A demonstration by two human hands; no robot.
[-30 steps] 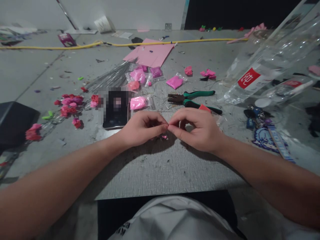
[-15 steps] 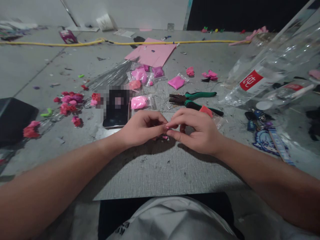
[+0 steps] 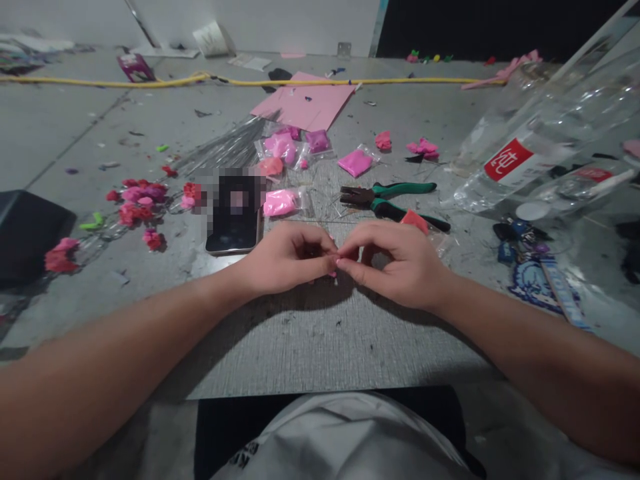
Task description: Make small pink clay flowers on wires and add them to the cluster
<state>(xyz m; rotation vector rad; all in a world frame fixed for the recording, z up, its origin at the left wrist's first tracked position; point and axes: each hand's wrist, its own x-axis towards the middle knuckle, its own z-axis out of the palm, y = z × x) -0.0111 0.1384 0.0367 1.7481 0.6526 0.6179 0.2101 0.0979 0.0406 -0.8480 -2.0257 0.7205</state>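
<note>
Over the near part of the grey table (image 3: 300, 360), my left hand (image 3: 295, 259) and my right hand (image 3: 393, 263) meet fingertip to fingertip. Both are closed in a pinch on a small piece of pink clay (image 3: 333, 273), mostly hidden by the fingers. Just beyond my right hand lie green-handled pliers (image 3: 373, 195) and a red clay packet (image 3: 415, 221). A phone (image 3: 233, 223) rests beyond my left wrist, beside a clear bag of pink clay (image 3: 280, 202).
Red and pink clay flowers (image 3: 140, 200) on wires lie at left, near a dark box (image 3: 33, 237). More clay packets (image 3: 355, 161) and a pink sheet (image 3: 305, 103) lie farther back. Large plastic bottles (image 3: 510, 160) and keys (image 3: 523, 233) are at right. A yellow cable (image 3: 175, 83) crosses the back.
The fingers of my right hand have drawn together and its index fingertip has come down against the left fingertips. Less of the pink clay shows between them.
</note>
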